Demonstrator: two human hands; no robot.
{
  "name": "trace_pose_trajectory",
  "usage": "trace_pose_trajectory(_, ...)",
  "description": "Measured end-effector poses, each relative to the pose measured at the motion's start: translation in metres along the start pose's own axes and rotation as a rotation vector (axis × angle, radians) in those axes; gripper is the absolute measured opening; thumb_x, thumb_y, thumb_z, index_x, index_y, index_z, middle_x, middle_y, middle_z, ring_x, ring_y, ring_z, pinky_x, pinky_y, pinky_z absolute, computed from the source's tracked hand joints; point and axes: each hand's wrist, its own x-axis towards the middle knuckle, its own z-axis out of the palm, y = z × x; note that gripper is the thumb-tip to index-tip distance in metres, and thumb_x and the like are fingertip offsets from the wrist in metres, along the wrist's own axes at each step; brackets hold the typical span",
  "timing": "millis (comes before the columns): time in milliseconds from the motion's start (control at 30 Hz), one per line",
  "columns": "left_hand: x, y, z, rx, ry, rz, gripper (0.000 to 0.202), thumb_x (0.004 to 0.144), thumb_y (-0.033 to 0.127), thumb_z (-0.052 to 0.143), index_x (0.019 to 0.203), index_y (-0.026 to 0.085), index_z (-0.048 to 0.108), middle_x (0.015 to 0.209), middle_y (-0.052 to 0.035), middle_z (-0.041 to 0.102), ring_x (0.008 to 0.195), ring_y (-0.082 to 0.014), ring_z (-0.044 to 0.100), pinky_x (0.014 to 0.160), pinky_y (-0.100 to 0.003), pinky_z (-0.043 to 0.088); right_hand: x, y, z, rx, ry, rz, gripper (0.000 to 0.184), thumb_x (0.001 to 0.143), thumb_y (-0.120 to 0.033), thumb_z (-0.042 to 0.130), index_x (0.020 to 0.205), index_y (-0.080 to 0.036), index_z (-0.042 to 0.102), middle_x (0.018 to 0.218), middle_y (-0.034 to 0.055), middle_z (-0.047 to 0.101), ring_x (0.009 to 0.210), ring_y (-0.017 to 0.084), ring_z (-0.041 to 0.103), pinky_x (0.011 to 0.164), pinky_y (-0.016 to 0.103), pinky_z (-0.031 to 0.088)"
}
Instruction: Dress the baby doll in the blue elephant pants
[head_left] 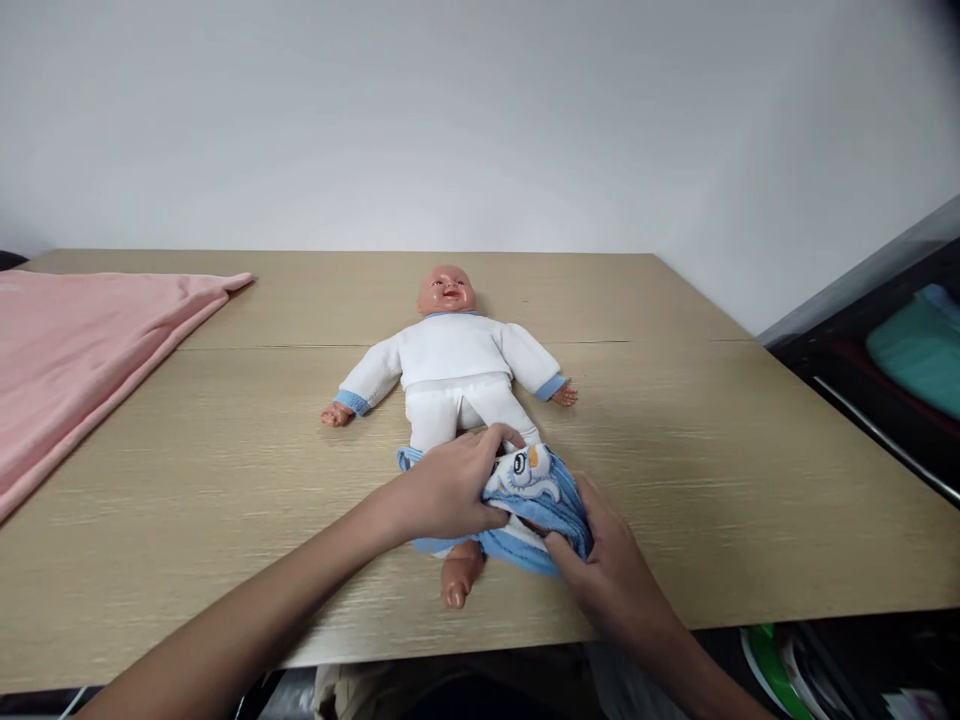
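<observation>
A baby doll [452, 372] lies on its back in the middle of the wooden table [225, 460], dressed in a white top and white trousers with blue cuffs. A blue garment with an owl face [536, 500] is bunched around the doll's lower legs. My left hand [450, 487] grips the garment's left side, fingers curled over it. Gripping the right side is my right hand [607, 555], thumb pressed into the cloth. One bare doll foot [459, 580] sticks out below the garment.
A pink blanket [67, 360] covers the table's left part. A dark shelf with a teal item [919, 350] stands on the right. The table's front edge runs just below my hands, with green and white items [772, 670] under it.
</observation>
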Motion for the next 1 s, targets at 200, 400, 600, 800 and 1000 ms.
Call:
trace_pose_trajectory(200,0.002,-0.005,-0.001,-0.252,-0.060,0.040,0.087,0.077,0.012,0.077,0.157,0.022,0.044,0.158,-0.0177,0.059,0.146,-0.0365,0.060,0.120,-0.054,0.050,-0.017,0.036,0.027,0.199,0.075,0.152,0.075,0.084,-0.035,0.071,0.155,-0.024,0.051,0.160,0.0155,0.060,0.158,0.039,0.049,0.135,0.063,0.037)
trace_pose_trajectory(400,0.001,-0.013,-0.012,-0.499,-0.087,0.046,0.089,0.078,0.014,0.081,0.161,0.024,0.050,0.161,-0.0147,0.059,0.155,-0.0357,0.054,0.129,-0.053,0.045,-0.021,0.045,0.034,0.367,0.056,0.048,0.076,0.089,-0.032,0.075,0.161,-0.029,0.049,0.161,0.0122,0.061,0.150,0.033,0.061,0.126,0.051,0.053)
trace_pose_trajectory(600,0.000,-0.017,-0.018,-0.578,-0.132,0.115,0.093,0.080,0.015,0.084,0.164,0.029,0.047,0.156,-0.0121,0.059,0.149,-0.0349,0.056,0.124,-0.052,0.048,-0.005,0.029,0.014,0.394,-0.053,-0.184,0.052,0.091,-0.012,0.067,0.140,-0.030,0.066,0.136,0.0070,0.068,0.119,0.024,0.074,0.100,0.031,0.066)
trace_pose_trajectory(800,0.002,-0.026,-0.024,-0.585,-0.123,0.088,0.088,0.076,0.018,0.089,0.156,0.028,0.054,0.135,-0.0083,0.062,0.127,-0.0305,0.064,0.111,-0.048,0.054,0.010,0.022,0.002,0.127,0.038,-0.474,0.040,0.091,-0.009,0.069,0.124,-0.031,0.066,0.135,0.0081,0.058,0.129,0.027,0.063,0.107,0.036,0.059)
trace_pose_trajectory(1000,0.003,-0.029,-0.028,-0.568,-0.151,0.120,0.085,0.079,0.013,0.079,0.157,0.028,0.051,0.147,-0.0097,0.060,0.139,-0.0334,0.058,0.116,-0.049,0.049,0.019,0.020,0.000,-0.026,0.120,-0.610,0.040,0.092,-0.013,0.074,0.125,-0.029,0.060,0.135,0.0104,0.056,0.131,0.029,0.060,0.103,0.040,0.060)
